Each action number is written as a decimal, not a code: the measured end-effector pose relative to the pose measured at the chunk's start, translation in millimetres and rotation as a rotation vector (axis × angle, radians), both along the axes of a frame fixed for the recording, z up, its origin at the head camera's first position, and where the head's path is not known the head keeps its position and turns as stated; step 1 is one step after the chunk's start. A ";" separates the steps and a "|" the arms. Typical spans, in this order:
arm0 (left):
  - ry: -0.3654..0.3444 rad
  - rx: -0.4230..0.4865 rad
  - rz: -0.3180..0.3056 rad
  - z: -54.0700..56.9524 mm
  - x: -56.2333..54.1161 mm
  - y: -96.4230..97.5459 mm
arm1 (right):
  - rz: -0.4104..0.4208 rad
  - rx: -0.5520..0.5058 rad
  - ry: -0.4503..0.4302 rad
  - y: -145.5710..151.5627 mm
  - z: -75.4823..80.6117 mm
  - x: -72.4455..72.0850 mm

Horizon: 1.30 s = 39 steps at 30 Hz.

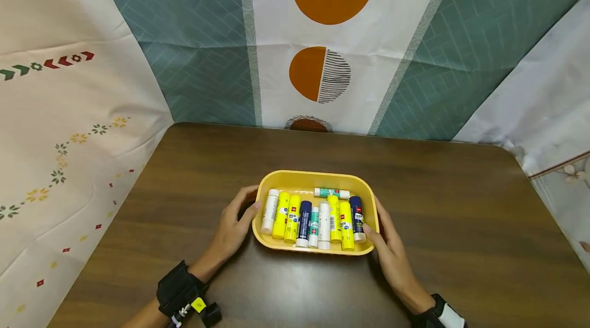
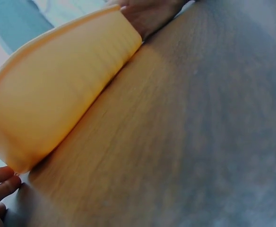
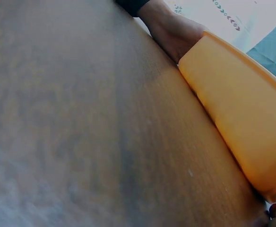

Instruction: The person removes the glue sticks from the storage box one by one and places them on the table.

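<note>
A yellow plastic tray [image 1: 301,177] with rounded corners sits on the brown table, holding several glue sticks. Most lie side by side: a white one [image 1: 270,211] at the left, yellow ones [image 1: 292,218], navy ones [image 1: 303,223] and a small green-and-white one [image 1: 314,227]. Another green-and-white glue stick [image 1: 332,193] lies crosswise along the far side. My left hand [image 1: 232,225] grips the tray's left end, thumb at the rim. At the opposite end my right hand [image 1: 392,251] holds the tray, its thumb over the rim near a navy glue stick [image 1: 357,218]. Both wrist views show the tray's outer wall [image 2: 57,90].
The wooden table [image 1: 461,215] extends around the tray, its far edge against a patterned curtain [image 1: 203,61]. White printed cloth [image 1: 69,128] hangs along the left side, and more pale cloth [image 1: 544,102] at the right. Black straps with devices [image 1: 180,289] are on both wrists.
</note>
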<state>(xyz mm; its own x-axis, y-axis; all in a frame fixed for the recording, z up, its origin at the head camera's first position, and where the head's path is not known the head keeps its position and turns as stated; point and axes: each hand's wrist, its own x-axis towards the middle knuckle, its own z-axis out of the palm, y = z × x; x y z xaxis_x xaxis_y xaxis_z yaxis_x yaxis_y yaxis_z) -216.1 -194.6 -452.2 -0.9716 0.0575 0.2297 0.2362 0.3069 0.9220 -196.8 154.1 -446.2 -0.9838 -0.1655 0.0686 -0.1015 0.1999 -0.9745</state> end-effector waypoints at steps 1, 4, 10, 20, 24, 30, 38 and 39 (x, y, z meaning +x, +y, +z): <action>-0.008 -0.001 0.008 0.1 1.0 0.1 | 0.005 0.000 0.004 0.1 -0.5 -0.2; -0.042 -0.012 0.020 -0.6 5.5 0.7 | 0.003 0.016 0.010 0.7 -2.8 2.1; -0.044 0.011 0.013 -3.3 9.6 -1.1 | 0.002 -0.010 0.018 -1.2 -7.4 6.9; -0.057 -0.023 0.013 0.9 11.0 -0.6 | -0.010 -0.012 -0.013 -1.8 -7.3 13.5; -0.055 -0.018 -0.002 1.3 6.5 5.2 | -0.030 -0.012 -0.019 2.4 -5.0 17.4; -0.026 0.001 0.001 -1.5 4.8 4.9 | -0.012 -0.007 -0.038 1.9 -2.5 13.4; 0.011 -0.063 0.005 5.9 2.6 0.0 | 0.004 0.076 -0.046 -2.2 3.4 -0.3; 0.000 -0.069 0.008 6.8 2.7 -0.7 | 0.013 0.073 -0.044 -2.5 3.6 -1.2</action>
